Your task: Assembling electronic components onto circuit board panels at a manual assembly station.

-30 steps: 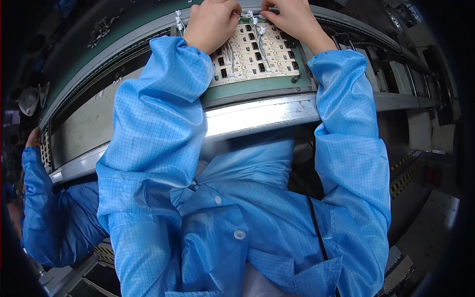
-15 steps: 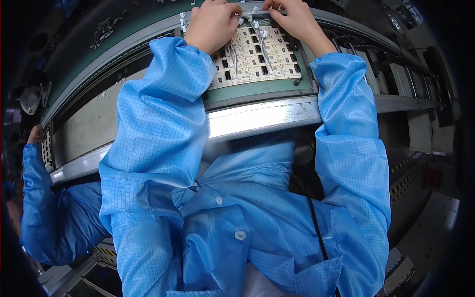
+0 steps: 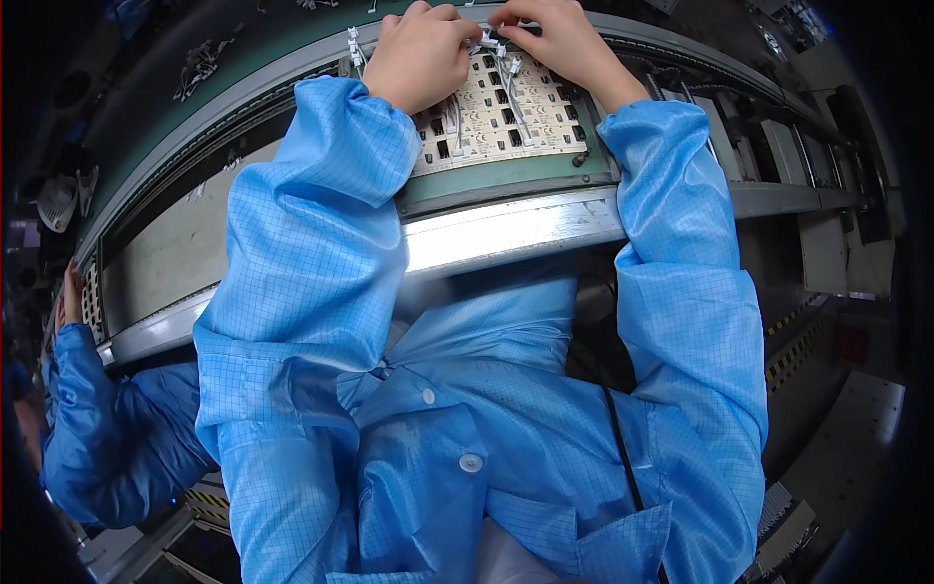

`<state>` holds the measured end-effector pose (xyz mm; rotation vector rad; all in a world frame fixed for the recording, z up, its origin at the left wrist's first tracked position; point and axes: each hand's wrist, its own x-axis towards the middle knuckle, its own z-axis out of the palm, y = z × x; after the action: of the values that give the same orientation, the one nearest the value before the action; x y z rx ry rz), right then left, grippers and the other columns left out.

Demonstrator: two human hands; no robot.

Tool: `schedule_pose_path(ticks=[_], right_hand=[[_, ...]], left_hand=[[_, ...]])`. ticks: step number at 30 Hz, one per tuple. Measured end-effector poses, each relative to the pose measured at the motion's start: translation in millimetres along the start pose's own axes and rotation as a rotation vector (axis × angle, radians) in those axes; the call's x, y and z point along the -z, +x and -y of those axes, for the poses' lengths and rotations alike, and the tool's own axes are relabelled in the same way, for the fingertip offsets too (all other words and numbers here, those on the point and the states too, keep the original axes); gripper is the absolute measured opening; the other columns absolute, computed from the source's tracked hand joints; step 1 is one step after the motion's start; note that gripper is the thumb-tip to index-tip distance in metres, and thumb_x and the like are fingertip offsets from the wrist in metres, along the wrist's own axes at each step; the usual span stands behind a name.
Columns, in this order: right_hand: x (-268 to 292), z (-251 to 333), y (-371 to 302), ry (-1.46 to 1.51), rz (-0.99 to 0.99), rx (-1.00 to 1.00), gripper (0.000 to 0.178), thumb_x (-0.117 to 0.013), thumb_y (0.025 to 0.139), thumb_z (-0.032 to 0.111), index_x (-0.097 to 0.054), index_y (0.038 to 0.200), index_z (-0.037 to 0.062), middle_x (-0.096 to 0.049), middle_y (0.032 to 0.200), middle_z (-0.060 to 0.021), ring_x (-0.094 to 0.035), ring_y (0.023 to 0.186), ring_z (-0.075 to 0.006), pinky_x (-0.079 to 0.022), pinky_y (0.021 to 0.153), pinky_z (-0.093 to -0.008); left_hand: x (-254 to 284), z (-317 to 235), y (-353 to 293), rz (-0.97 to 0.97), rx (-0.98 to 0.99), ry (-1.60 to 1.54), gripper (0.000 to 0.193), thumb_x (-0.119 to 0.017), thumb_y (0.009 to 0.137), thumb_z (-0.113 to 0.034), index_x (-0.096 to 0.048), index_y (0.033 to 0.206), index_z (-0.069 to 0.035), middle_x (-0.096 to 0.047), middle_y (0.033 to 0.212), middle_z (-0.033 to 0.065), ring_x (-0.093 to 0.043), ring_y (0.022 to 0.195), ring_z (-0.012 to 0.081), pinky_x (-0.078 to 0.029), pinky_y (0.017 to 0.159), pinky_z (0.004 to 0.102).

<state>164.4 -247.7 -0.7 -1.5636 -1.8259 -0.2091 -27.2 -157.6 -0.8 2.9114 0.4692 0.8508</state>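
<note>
A cream circuit board panel (image 3: 516,143) with several black components lies in a green fixture (image 3: 506,182) in front of me. Thin wire leads (image 3: 519,102) with white end connectors (image 3: 513,66) stand up from it or lie across it. My left hand (image 3: 420,56) is above the panel's far left part, its thumb and forefinger pinched at a white connector. My right hand (image 3: 555,41) is close by on the right, over the far edge. Its thumb and forefinger are drawn together beside the connectors; what lies between their tips is too small to make out.
A metal rail (image 3: 516,229) runs along the near side of the line. Several loose wire leads (image 3: 199,73) lie on the green surface at the far left. A co-worker's hand (image 3: 71,292) is at another board panel (image 3: 91,302) on the left.
My right hand has moved left, closer to my left hand and the connectors. My left hand has hardly shifted. The co-worker's hand has changed its pose at the other panel.
</note>
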Motion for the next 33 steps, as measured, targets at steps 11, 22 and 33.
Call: schedule_pose_path(ticks=[11,22,33], right_hand=[[-2.5,-5.3,0.0,-0.221,-0.004,0.084,0.007,-0.064,0.088,0.012,-0.067,0.093,0.0094,-0.062,0.093,-0.0069,-0.055,0.099,-0.0290,-0.039,0.086,-0.0410],[22.6,-16.7,-8.7,-0.336,0.105,-0.013,0.005,-0.066,0.080,0.012,-0.071,0.083,0.0111,-0.064,0.089,-0.0051,-0.058,0.099,-0.0282,-0.040,0.086,-0.0432],[33.0,16.1,-1.3,-0.347,0.182,-0.056,0.009,-0.065,0.085,0.014,-0.072,0.089,0.0096,-0.066,0.090,-0.0065,-0.059,0.100,-0.0289,-0.040,0.086,-0.0434]], left_hand=[[-2.1,1.9,0.3,-0.022,0.021,0.072,0.018,-0.059,0.086,-0.014,-0.073,0.095,-0.009,-0.065,0.095,0.0079,-0.058,0.101,0.0290,-0.043,0.086,0.0439],[0.0,1.5,-1.9,-0.058,-0.072,0.210,0.014,-0.061,0.084,-0.013,-0.069,0.094,-0.009,-0.062,0.092,0.0070,-0.056,0.100,0.0287,-0.042,0.087,0.0474],[-6.0,19.3,-6.0,-0.047,-0.158,0.192,0.023,-0.058,0.086,-0.013,-0.072,0.105,-0.011,-0.065,0.102,0.0079,-0.056,0.105,0.0291,-0.041,0.088,0.0456]])
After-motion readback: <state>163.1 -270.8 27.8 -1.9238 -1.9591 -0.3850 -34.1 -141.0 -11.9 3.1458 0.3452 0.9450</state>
